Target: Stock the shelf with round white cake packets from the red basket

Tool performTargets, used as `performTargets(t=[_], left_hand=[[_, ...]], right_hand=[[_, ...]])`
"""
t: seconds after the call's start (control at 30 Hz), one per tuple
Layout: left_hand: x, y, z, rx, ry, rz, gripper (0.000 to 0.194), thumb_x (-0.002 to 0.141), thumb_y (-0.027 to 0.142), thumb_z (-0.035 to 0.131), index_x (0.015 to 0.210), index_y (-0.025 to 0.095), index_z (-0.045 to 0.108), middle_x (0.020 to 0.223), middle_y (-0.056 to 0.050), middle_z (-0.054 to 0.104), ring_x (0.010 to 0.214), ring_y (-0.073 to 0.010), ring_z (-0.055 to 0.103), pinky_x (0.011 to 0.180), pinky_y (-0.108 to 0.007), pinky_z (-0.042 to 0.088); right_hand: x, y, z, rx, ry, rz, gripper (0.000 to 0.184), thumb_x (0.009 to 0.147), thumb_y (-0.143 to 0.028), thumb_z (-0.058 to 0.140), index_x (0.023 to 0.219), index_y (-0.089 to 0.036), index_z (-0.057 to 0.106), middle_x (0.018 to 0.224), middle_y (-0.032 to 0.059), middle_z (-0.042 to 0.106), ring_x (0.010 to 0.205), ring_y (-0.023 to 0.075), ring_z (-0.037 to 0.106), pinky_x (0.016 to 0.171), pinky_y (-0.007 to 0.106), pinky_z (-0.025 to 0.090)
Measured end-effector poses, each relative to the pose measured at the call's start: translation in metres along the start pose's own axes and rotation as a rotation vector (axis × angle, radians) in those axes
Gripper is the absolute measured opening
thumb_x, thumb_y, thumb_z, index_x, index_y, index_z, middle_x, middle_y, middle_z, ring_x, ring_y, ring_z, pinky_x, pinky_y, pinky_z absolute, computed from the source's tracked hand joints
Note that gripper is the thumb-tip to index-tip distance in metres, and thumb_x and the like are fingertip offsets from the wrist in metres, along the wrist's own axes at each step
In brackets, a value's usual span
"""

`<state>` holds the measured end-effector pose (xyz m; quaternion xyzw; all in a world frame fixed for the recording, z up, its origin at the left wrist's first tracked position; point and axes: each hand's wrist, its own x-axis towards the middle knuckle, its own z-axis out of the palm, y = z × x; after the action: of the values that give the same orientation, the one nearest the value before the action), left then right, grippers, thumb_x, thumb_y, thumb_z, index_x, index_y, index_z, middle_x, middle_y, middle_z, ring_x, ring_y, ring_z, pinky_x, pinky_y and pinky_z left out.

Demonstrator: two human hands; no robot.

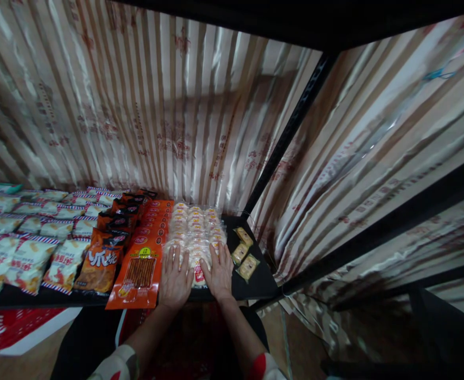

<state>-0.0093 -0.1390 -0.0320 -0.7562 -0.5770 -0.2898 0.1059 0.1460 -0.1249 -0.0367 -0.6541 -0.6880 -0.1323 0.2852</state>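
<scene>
Rows of small clear-wrapped white snack packets (195, 227) lie on the black shelf (251, 287). My left hand (175, 277) rests flat on their front left part, fingers stretched forward. On the front right part lies my right hand (219, 272), its fingers also extended. Between the two hands a packet with a red label (199, 273) shows. Just left of my left hand is a row of overlapping orange snack bags (140, 269), the front one with a window onto brown sticks. To the right of my right hand sit three small yellowish packets (247, 266).
Farther left stand orange-and-black bags (99, 261) and several rows of pale snack bags (29, 261). Striped plastic sheeting (136, 105) hangs behind the shelf. A black metal post (285, 137) rises at its right corner. Below the left front edge is a red basket (21, 322).
</scene>
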Motion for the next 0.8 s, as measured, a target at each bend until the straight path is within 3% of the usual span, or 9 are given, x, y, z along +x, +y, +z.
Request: performTargets(t=[0.27, 0.47, 0.8], left_hand=[[-0.0071, -0.0031, 0.0029, -0.074, 0.081, 0.014, 0.052, 0.082, 0.028, 0.046, 0.132, 0.017, 0.038, 0.146, -0.014, 0.021, 0.134, -0.0303, 0.015, 0.106, -0.051, 0.023], [-0.0094, -0.0022, 0.0048, -0.123, 0.175, -0.138, 0.056, 0.083, 0.025, 0.043, 0.136, 0.014, 0.03, 0.148, -0.013, 0.014, 0.135, -0.0324, 0.009, 0.104, -0.054, 0.024], [-0.0015, -0.0042, 0.0062, -0.155, 0.124, -0.136, 0.049, 0.082, 0.025, 0.046, 0.13, 0.016, 0.041, 0.146, -0.01, 0.022, 0.135, -0.033, 0.008, 0.103, -0.053, 0.027]], right_hand=[[-0.0014, 0.0013, 0.0009, -0.001, -0.003, 0.028, 0.055, 0.084, -0.047, 0.041, 0.131, -0.018, 0.04, 0.143, 0.013, 0.026, 0.132, 0.0311, 0.016, 0.098, 0.052, 0.026], [-0.0012, 0.0007, 0.0006, -0.003, 0.005, 0.03, 0.053, 0.083, -0.046, 0.042, 0.129, -0.019, 0.042, 0.143, 0.0131, 0.026, 0.131, 0.031, 0.019, 0.096, 0.051, 0.029], [-0.0008, 0.0032, 0.0043, -0.023, -0.025, 0.009, 0.052, 0.084, -0.044, 0.043, 0.128, -0.017, 0.044, 0.142, 0.0143, 0.029, 0.129, 0.0306, 0.023, 0.095, 0.049, 0.031]])
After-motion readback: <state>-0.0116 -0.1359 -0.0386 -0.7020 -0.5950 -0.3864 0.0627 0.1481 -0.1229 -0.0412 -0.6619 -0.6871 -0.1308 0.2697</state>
